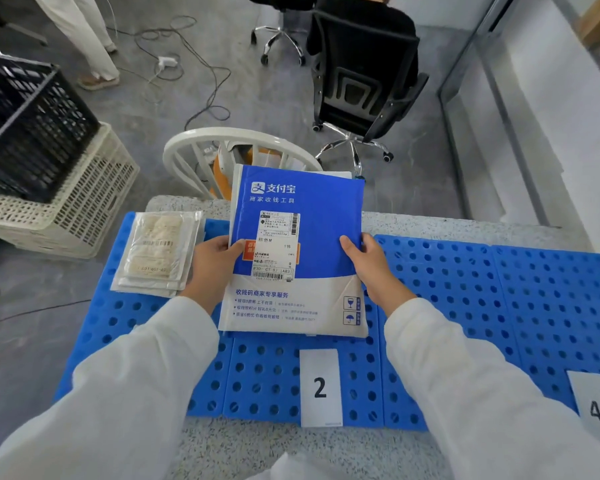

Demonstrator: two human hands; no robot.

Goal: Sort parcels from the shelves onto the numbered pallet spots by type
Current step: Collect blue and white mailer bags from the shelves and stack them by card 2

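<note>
Thumb and fingers of the left hand (215,259) pinch the left edge of the blue-and-white mailer (305,237), thumb on top. The right hand (368,265) grips the right edge the same way. The mailer lies flat over the blue pallet (465,292), just beyond the card marked 2 (321,388); pale parcel edges show beneath it. A stack of clear-bagged parcels (158,252) rests on the pallet's left end, and a card marked 4 (594,408) sits at its right. The pallet lies on a speckled worktop (291,452), with stacked crates (49,174) to the left.
</note>
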